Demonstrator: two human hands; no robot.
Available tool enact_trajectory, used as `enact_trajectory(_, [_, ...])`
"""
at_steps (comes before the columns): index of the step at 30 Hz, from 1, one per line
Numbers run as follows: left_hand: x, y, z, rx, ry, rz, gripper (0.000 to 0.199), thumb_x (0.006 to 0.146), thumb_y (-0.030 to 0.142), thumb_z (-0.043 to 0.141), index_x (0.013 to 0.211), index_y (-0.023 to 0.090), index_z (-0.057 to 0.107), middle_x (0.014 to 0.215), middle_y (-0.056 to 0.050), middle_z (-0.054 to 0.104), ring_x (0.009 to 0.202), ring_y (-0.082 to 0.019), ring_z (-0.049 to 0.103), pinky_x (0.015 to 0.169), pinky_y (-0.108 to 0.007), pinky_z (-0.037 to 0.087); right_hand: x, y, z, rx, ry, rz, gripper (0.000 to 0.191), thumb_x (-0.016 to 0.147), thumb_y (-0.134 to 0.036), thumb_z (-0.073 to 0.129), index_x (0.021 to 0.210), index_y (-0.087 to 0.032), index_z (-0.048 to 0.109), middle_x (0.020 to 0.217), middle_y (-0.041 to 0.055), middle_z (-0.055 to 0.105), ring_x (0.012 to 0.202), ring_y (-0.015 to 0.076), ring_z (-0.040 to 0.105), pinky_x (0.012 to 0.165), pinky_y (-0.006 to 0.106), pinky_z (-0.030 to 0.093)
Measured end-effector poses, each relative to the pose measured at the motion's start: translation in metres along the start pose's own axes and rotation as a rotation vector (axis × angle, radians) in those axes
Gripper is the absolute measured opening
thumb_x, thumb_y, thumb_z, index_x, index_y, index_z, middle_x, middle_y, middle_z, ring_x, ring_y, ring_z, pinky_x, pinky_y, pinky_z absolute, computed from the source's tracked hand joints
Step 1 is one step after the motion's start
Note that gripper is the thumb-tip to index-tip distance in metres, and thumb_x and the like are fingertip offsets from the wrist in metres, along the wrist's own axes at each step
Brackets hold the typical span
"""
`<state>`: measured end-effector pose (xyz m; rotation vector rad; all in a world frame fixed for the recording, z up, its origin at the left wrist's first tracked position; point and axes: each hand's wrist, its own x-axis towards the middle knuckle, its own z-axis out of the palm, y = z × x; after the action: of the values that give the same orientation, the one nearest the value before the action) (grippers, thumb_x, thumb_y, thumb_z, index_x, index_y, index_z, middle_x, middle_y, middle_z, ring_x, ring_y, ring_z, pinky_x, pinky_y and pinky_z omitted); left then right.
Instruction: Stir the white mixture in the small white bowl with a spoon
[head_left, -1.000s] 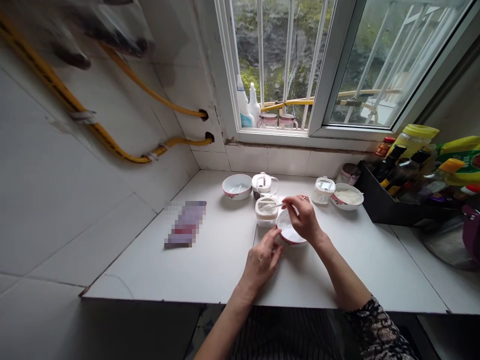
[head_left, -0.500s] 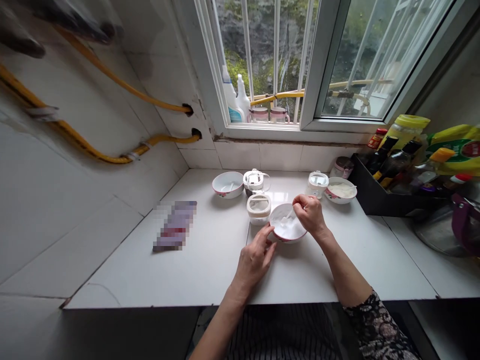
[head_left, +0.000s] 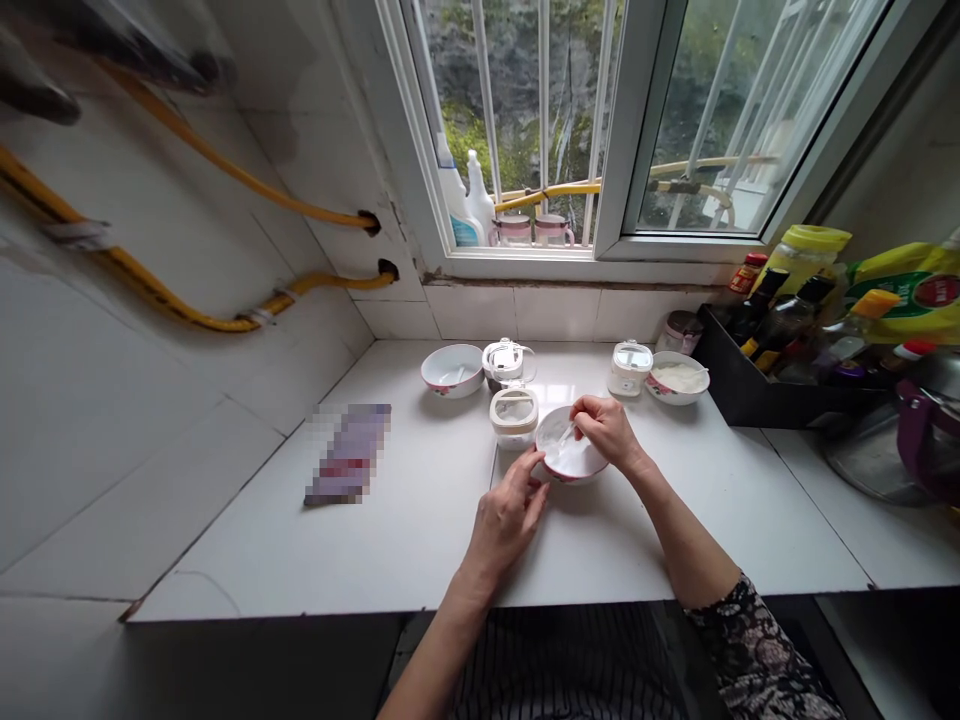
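Note:
In the head view, a white bowl with a pinkish-red rim (head_left: 576, 478) stands on the counter, with white contents inside. My left hand (head_left: 507, 522) holds its near left side, fingertips at the rim. A small white spoon (head_left: 565, 437) is pinched in my right hand (head_left: 607, 432), its lower end slanting down into the bowl. Close by on the left is a lidded seasoning jar (head_left: 514, 430) with a beige rim. Whether the spoon's tip touches the contents I cannot tell.
Behind are another lidded jar (head_left: 504, 360) and a bowl with a spoon (head_left: 451, 386). Farther right stand a clear jar (head_left: 630, 375), a bowl of white food (head_left: 678, 394) and a black box of bottles (head_left: 780, 395). A blurred purple packet (head_left: 349, 455) lies left.
My right hand has moved slightly left over the bowl, carrying the spoon with it. My left hand keeps its place at the bowl. The view has shifted a little.

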<state>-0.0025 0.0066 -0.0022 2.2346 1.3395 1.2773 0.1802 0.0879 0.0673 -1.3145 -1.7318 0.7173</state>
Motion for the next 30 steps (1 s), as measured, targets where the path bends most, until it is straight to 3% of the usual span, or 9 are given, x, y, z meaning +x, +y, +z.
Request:
enact_trajectory(8, [0.000, 0.001, -0.002, -0.007, -0.008, -0.012, 0.041, 0.091, 0.012, 0.053, 0.130, 0.024, 0.048, 0.120, -0.008, 0.069, 0.072, -0.012, 0.072, 0.070, -0.025, 0.059, 0.003, 0.003, -0.003, 0.169, 0.001, 0.090, 0.016, 0.063, -0.023, 0.046, 0.058, -0.021, 0.061, 0.043, -0.0030, 0.058, 0.047, 0.0136, 0.053, 0.054, 0.024, 0.043])
enact_trajectory(17, [0.000, 0.002, -0.001, -0.002, -0.008, -0.005, 0.041, 0.091, 0.011, 0.053, 0.130, 0.023, 0.048, 0.119, -0.008, 0.069, 0.072, -0.012, 0.071, 0.070, -0.025, 0.058, 0.004, 0.003, -0.007, 0.124, 0.078, 0.091, 0.017, 0.063, -0.025, 0.047, 0.057, -0.021, 0.062, 0.042, -0.0029, 0.057, 0.047, 0.0141, 0.053, 0.056, 0.025, 0.044])
enact_trajectory(30, [0.000, 0.001, -0.002, 0.006, -0.012, -0.011, 0.041, 0.091, 0.011, 0.053, 0.129, 0.023, 0.049, 0.115, -0.008, 0.070, 0.072, -0.013, 0.072, 0.070, -0.024, 0.058, 0.010, 0.008, -0.012, 0.450, 0.100, 0.260, 0.014, 0.055, -0.026, 0.049, 0.054, -0.020, 0.062, 0.041, -0.0013, 0.056, 0.043, 0.0131, 0.049, 0.050, 0.026, 0.042])
